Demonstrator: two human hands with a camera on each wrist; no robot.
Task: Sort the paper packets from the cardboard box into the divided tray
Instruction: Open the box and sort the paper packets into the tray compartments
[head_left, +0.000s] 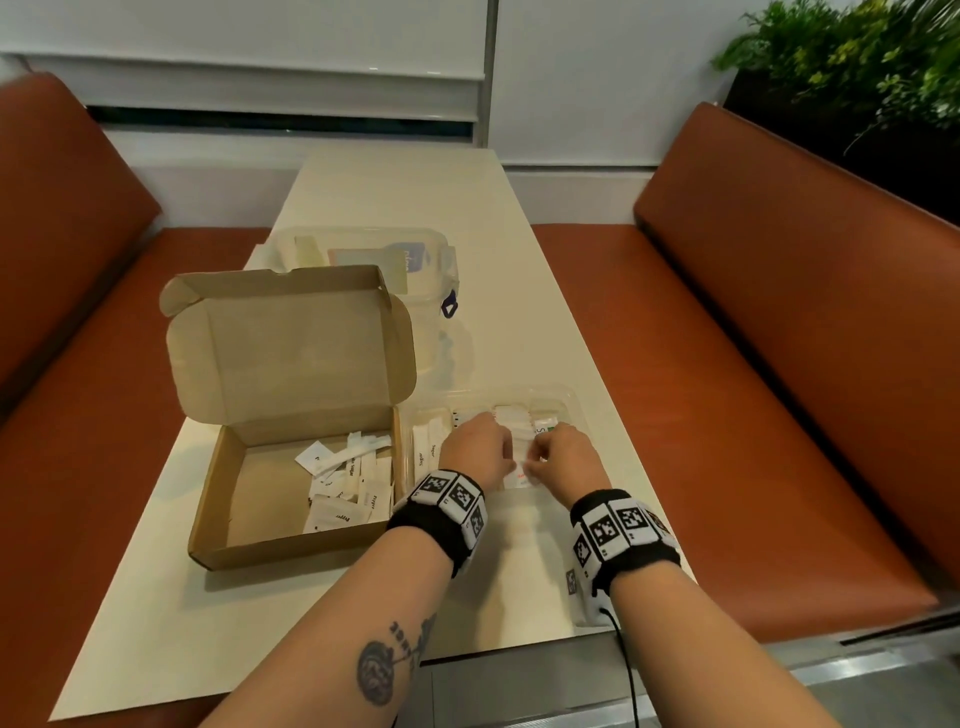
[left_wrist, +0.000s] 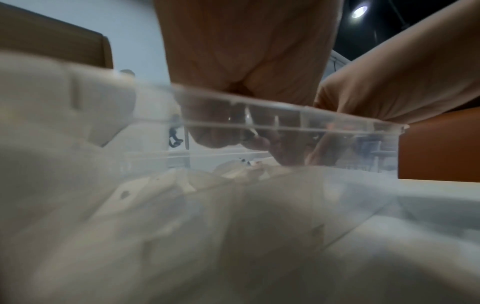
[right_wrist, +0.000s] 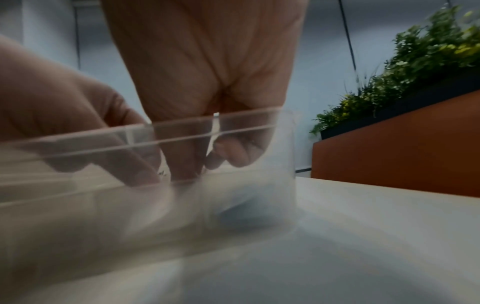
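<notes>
Low in the middle of the head view, our left hand and our right hand meet inside the clear divided tray. Our fingers are bent down into it. Both hands seem to pinch small white packets between them, but the wrist views are too blurry for us to be sure. More packets stand in rows in the tray's other parts, some with the word Sugar on them. Just left of the tray, touching it, sits the open cardboard box with its lid up. A loose pile of paper packets lies in its right half. Higher in the frame, behind the box, is a clear tub with a lid. All of it sits on a pale table between two brown benches.
</notes>
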